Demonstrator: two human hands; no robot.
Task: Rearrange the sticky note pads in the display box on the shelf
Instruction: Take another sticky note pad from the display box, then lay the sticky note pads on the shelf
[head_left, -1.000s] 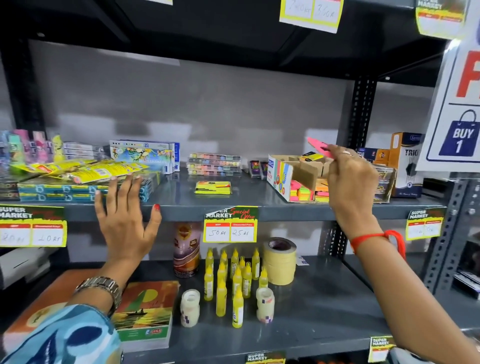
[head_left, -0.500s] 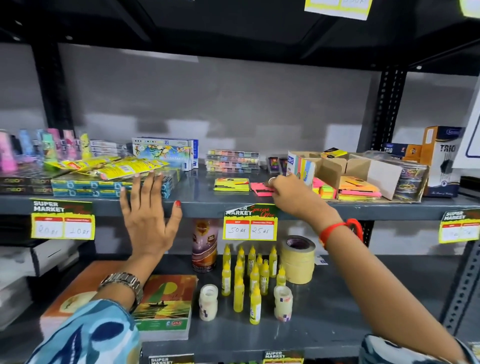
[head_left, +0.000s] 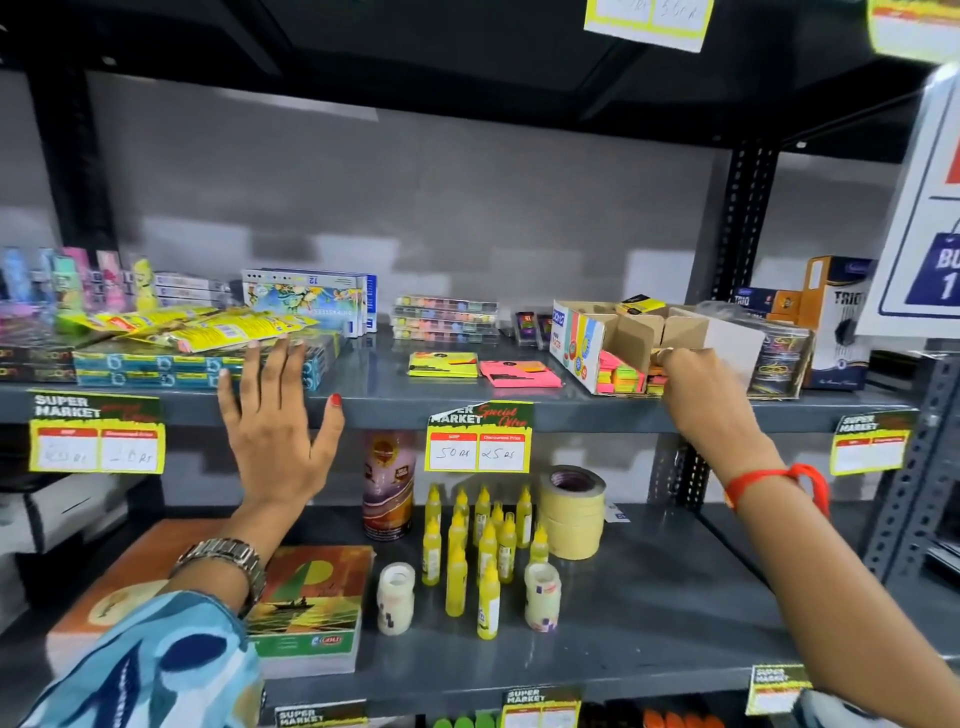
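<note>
Shelf: grey metal shelf, middle tier.
Display box: open cardboard display box with printed coloured side, right part of the tier; cardboard dividers inside.
Box contents: neon pink, green and orange sticky note pads, stacked at the front.
Loose stock: yellow-green sticky note pad and pink sticky note pad, flat on the shelf, just left of the box.
Right hand: reaches into the box front, fingers curled down among the pads; whether it grips one cannot be told.
Left hand: spread wide, fingers splayed, holding nothing, raised before the shelf edge near the blue flat packs.
</note>
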